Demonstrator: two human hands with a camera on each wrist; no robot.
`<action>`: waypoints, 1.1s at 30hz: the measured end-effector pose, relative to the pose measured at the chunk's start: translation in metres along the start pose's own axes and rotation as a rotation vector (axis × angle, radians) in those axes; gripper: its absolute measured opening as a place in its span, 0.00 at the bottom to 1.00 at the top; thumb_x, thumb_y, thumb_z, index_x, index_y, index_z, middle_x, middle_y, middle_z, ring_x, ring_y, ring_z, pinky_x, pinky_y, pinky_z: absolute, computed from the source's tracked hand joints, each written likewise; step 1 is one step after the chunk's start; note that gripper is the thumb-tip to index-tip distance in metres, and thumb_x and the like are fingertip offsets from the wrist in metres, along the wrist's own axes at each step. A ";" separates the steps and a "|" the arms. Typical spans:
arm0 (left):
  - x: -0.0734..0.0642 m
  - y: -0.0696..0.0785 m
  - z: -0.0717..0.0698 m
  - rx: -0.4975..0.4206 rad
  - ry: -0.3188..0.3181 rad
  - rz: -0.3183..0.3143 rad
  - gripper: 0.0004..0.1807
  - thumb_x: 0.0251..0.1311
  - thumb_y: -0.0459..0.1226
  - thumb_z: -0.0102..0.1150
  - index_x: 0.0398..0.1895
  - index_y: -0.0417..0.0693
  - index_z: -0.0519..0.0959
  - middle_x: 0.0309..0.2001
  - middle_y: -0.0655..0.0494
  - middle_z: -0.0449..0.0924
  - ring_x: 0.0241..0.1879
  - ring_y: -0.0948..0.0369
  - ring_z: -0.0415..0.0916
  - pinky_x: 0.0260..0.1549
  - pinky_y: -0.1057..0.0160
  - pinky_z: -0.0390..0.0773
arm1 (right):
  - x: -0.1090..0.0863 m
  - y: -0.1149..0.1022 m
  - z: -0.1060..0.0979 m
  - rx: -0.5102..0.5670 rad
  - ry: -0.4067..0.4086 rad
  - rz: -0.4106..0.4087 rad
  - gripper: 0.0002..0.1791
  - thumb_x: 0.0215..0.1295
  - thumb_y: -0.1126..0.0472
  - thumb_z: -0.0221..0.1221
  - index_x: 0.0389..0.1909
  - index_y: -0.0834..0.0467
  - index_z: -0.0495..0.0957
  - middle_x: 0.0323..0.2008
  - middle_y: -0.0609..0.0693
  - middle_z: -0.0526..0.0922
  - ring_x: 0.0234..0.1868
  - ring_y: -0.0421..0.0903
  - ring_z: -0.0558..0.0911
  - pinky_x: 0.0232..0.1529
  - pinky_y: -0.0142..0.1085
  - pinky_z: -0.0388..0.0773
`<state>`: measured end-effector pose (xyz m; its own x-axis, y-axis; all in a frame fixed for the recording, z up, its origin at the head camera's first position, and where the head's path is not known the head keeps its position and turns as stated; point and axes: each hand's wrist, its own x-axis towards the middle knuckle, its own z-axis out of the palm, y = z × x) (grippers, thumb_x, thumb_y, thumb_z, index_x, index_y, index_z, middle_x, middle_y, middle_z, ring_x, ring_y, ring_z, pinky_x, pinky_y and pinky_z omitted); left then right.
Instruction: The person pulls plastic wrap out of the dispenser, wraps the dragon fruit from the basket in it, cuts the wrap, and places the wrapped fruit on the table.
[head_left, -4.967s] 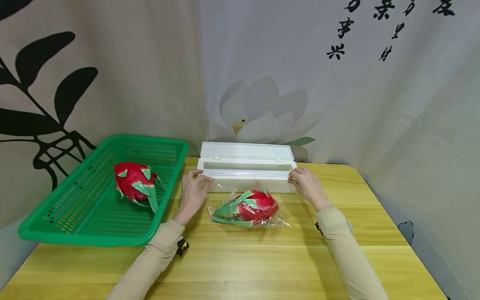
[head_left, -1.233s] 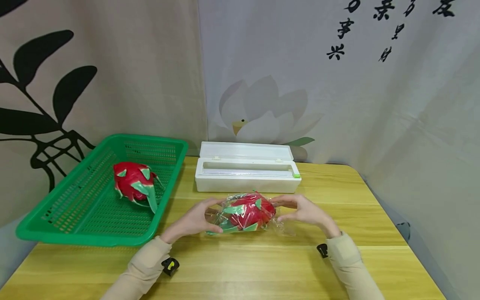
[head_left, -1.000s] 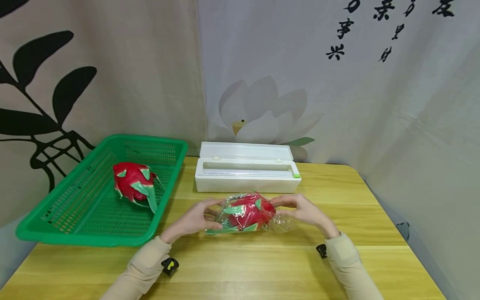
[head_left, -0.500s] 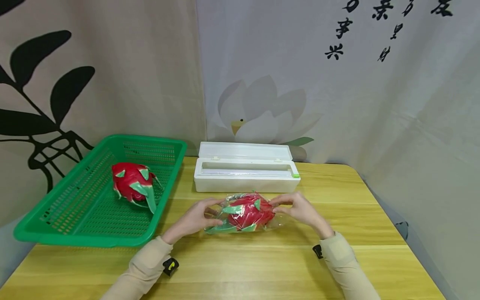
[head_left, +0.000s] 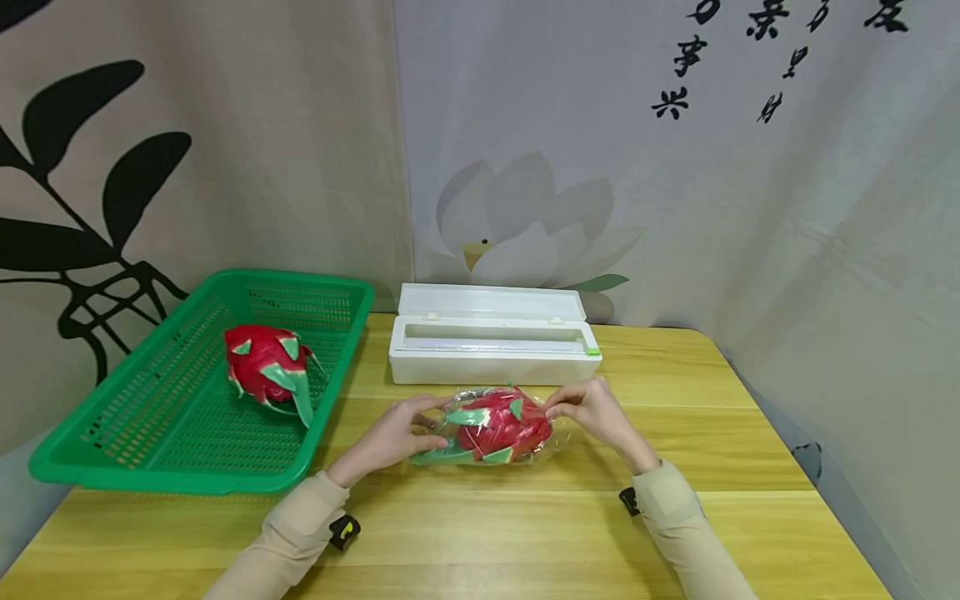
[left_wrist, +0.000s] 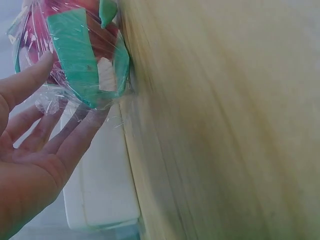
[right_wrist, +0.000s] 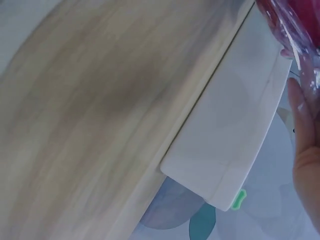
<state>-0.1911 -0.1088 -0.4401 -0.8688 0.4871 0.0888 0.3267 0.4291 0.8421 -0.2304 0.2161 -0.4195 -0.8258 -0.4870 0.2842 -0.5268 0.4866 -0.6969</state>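
Note:
A red dragon fruit (head_left: pixel 498 427) with green scales lies on the table in the head view, wrapped in clear plastic film. My left hand (head_left: pixel 393 433) holds its leafy left end, thumb on the near side and fingers behind. In the left wrist view the film-covered fruit (left_wrist: pixel 75 55) rests between thumb and fingers of that hand (left_wrist: pixel 37 167). At the other end, my right hand (head_left: pixel 596 412) pinches the loose plastic wrap (head_left: pixel 561 437) against the fruit. The right wrist view catches only part of this hand (right_wrist: pixel 306 172); its fingertips are mostly cut off.
Behind the fruit stands a white cling film dispenser (head_left: pixel 495 369), lid up, with a green slider at its right end. A green plastic basket (head_left: pixel 157 482) on the left holds another, unwrapped dragon fruit (head_left: pixel 266 362). A printed curtain (head_left: pixel 525 125) hangs behind the table.
Five seconds ago both hands were at the dispenser's film edge; they are now on the wrapped fruit. Over the last second my right hand has gathered the loose film inward to the fruit's right end.

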 end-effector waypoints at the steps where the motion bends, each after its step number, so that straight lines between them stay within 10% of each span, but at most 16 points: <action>1: 0.000 0.000 0.000 0.002 0.000 -0.001 0.33 0.56 0.33 0.64 0.66 0.41 0.67 0.61 0.38 0.72 0.50 0.44 0.78 0.40 0.66 0.83 | 0.000 0.001 0.000 0.005 -0.004 -0.002 0.02 0.54 0.65 0.66 0.27 0.60 0.86 0.28 0.55 0.88 0.28 0.33 0.83 0.31 0.31 0.83; 13: 0.003 0.000 -0.002 0.035 -0.002 0.014 0.31 0.57 0.33 0.63 0.65 0.40 0.68 0.62 0.38 0.71 0.49 0.45 0.79 0.42 0.62 0.83 | -0.002 0.004 0.001 -0.084 0.014 -0.079 0.06 0.54 0.73 0.64 0.31 0.60 0.84 0.33 0.54 0.87 0.36 0.47 0.86 0.41 0.34 0.84; 19: 0.005 0.001 -0.001 0.076 0.013 0.029 0.30 0.56 0.29 0.62 0.64 0.39 0.69 0.63 0.38 0.71 0.49 0.45 0.79 0.45 0.57 0.82 | -0.001 -0.003 0.005 -0.225 0.093 -0.112 0.05 0.49 0.72 0.67 0.26 0.60 0.83 0.29 0.52 0.84 0.26 0.42 0.80 0.28 0.29 0.80; 28: 0.004 0.002 0.000 0.082 0.000 -0.005 0.31 0.59 0.32 0.61 0.67 0.42 0.66 0.63 0.39 0.70 0.51 0.45 0.78 0.45 0.58 0.83 | -0.005 -0.012 0.003 -0.077 -0.095 -0.013 0.11 0.64 0.65 0.58 0.46 0.63 0.80 0.44 0.59 0.84 0.39 0.50 0.85 0.41 0.35 0.83; 33: 0.000 0.001 -0.001 0.107 -0.020 -0.010 0.33 0.62 0.42 0.60 0.69 0.43 0.63 0.65 0.39 0.68 0.56 0.44 0.74 0.54 0.49 0.77 | -0.010 -0.008 -0.001 0.071 -0.235 0.008 0.28 0.56 0.65 0.65 0.58 0.62 0.71 0.56 0.60 0.75 0.51 0.57 0.80 0.49 0.41 0.82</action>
<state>-0.1910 -0.1089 -0.4387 -0.8649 0.4971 0.0697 0.3574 0.5123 0.7809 -0.2179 0.2180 -0.4162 -0.7560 -0.6429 0.1233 -0.4983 0.4429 -0.7453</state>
